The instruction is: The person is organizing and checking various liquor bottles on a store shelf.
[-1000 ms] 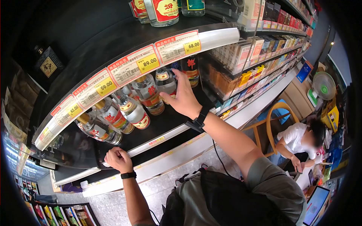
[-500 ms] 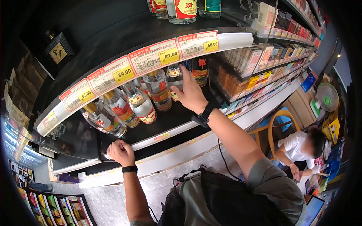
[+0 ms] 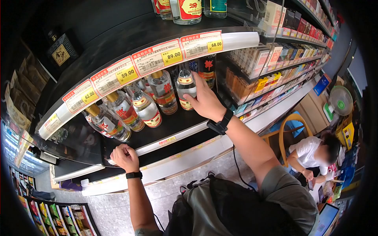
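Observation:
My right hand (image 3: 208, 101) is wrapped round the side of a clear glass liquor bottle (image 3: 186, 89) with a white and red label, which stands upright on the black lower shelf (image 3: 157, 135). Part of that bottle is hidden by my fingers. Just left of it is a gold-capped bottle (image 3: 162, 92) with red characters. Farther left, a clear bottle (image 3: 146, 108) and several more bottles stand close together. My left hand (image 3: 125, 158) rests curled at the white front edge of the shelf, with nothing visible in it.
Overhanging the bottles is a curved upper shelf edge with price tags (image 3: 156, 58). A dark bottle (image 3: 206, 67) stands behind my right hand. To the right are racks of small boxes (image 3: 271, 82) behind a clear panel. A seated person (image 3: 311, 157) is beyond a wooden chair (image 3: 283, 137).
My right hand has closed round the clear bottle and drawn it slightly toward me and to the right, away from the gold-capped one. The left hand has hardly moved.

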Motion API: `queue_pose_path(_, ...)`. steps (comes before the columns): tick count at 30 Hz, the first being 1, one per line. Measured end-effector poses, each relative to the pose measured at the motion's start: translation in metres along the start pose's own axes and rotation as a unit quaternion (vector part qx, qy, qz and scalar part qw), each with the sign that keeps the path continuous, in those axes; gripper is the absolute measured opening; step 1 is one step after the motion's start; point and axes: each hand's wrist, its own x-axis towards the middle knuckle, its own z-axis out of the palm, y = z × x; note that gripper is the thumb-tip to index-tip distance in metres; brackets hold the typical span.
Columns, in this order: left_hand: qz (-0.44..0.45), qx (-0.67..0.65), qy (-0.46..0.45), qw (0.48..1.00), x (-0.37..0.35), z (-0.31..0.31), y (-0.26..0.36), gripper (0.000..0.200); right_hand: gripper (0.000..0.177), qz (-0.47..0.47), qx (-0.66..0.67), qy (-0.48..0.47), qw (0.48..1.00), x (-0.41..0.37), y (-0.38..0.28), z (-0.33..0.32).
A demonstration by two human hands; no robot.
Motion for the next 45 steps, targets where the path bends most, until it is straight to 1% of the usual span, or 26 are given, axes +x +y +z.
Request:
queue_pose_path(3,-0.001,-0.001,-0.001,1.000,0.000,0.000,0.000,0.009,0.081,-0.020,-0.026,0.019,0.999,-0.012,0.005,-0.007)
queue_pose_path(5,-0.003,0.000,-0.001,1.000,0.000,0.000,0.001,0.010,0.081,0.003,-0.004,0.011,1.000,-0.018,0.004,-0.015)
queue_pose_path(7,-0.008,-0.001,-0.004,1.000,0.001,-0.001,0.003,0.010,0.080,0.049,0.109,-0.029,0.992,-0.023,0.007,-0.020)
queue_pose_path(8,-0.006,-0.003,-0.005,1.000,0.000,-0.001,0.003,0.010,0.083,0.056,0.134,-0.037,0.989,-0.023,0.007,-0.023)
queue_pose_path(9,-0.007,-0.001,-0.005,1.000,0.000,-0.001,0.002,0.010,0.083,0.057,0.133,-0.034,0.989,-0.024,0.008,-0.024)
queue_pose_path(11,-0.009,-0.003,-0.003,1.000,-0.001,0.001,0.001,0.011,0.090,-0.007,0.024,-0.005,1.000,-0.025,0.010,-0.022)
queue_pose_path(12,-0.007,-0.006,-0.004,1.000,-0.002,0.002,0.000,0.009,0.096,0.009,0.033,0.002,0.999,-0.023,0.007,-0.019)
queue_pose_path(15,-0.007,-0.009,-0.006,1.000,-0.002,0.002,0.001,0.009,0.095,0.037,0.000,0.031,0.999,-0.022,-0.010,-0.010)
queue_pose_path(16,-0.011,-0.008,-0.007,1.000,-0.002,0.001,0.001,0.009,0.095,0.024,-0.011,0.052,0.998,-0.021,-0.005,-0.004)
queue_pose_path(20,-0.013,-0.002,-0.004,1.000,-0.004,0.002,-0.004,0.008,0.093,0.044,0.031,0.041,0.998,-0.022,-0.001,-0.006)
queue_pose_path(21,-0.026,0.004,-0.015,1.000,-0.003,0.002,-0.004,0.008,0.097,0.075,0.036,0.011,0.996,-0.023,-0.002,-0.011)
queue_pose_path(23,-0.013,0.005,0.000,1.000,-0.004,0.001,-0.006,0.009,0.096,0.060,0.036,0.022,0.997,-0.028,0.001,-0.009)
queue_pose_path(24,-0.015,-0.004,0.007,1.000,-0.002,0.005,-0.006,0.009,0.095,0.082,0.068,0.000,0.994,-0.026,0.000,-0.016)
queue_pose_path(25,-0.011,-0.012,0.010,1.000,-0.003,0.003,-0.006,0.010,0.094,0.090,0.081,0.001,0.993,-0.030,-0.006,-0.020)
queue_pose_path(27,-0.010,-0.003,0.004,1.000,-0.002,0.004,-0.006,0.009,0.093,0.069,0.095,0.025,0.993,-0.035,-0.003,-0.021)
queue_pose_path(31,-0.009,-0.019,-0.002,1.000,-0.001,0.000,0.001,0.008,0.092,0.074,0.130,0.024,0.988,-0.051,0.005,-0.025)
queue_pose_path(33,-0.008,-0.017,-0.003,1.000,-0.001,0.000,0.001,0.009,0.094,0.059,0.171,0.070,0.981,-0.060,0.014,-0.021)
queue_pose_path(34,-0.008,-0.020,-0.003,1.000,-0.001,0.000,0.002,0.009,0.093,0.041,0.154,0.100,0.982,-0.064,0.019,-0.019)
queue_pose_path(35,-0.008,-0.020,-0.002,1.000,-0.001,0.001,0.001,0.009,0.093,0.041,0.153,0.100,0.982,-0.070,0.023,-0.020)
queue_pose_path(37,-0.008,-0.018,-0.005,1.000,-0.003,0.001,-0.001,0.010,0.089,0.086,0.242,0.121,0.959,-0.082,0.019,-0.026)
queue_pose_path(38,-0.008,-0.018,-0.005,1.000,-0.002,0.002,-0.002,0.010,0.085,0.084,0.213,0.134,0.964,-0.084,0.021,-0.025)
queue_pose_path(39,-0.007,-0.023,-0.004,1.000,-0.003,0.002,-0.002,0.007,0.084,0.052,0.161,0.157,0.973,-0.088,0.024,-0.027)
queue_pose_path(41,-0.007,-0.028,-0.007,1.000,-0.004,0.002,-0.003,0.006,0.086,0.044,0.192,0.194,0.961,-0.105,0.023,-0.029)
queue_pose_path(42,-0.009,-0.027,-0.012,1.000,-0.004,0.002,-0.003,0.006,0.088,-0.030,0.097,0.201,0.974,-0.114,0.021,-0.046)
queue_pose_path(43,-0.012,-0.025,-0.014,1.000,-0.004,0.002,-0.003,0.006,0.091,-0.032,0.206,0.212,0.955,-0.118,0.011,-0.051)
queue_pose_path(45,-0.014,-0.023,-0.011,1.000,-0.003,0.002,-0.001,0.008,0.097,-0.089,0.113,0.213,0.966,-0.125,-0.006,-0.078)
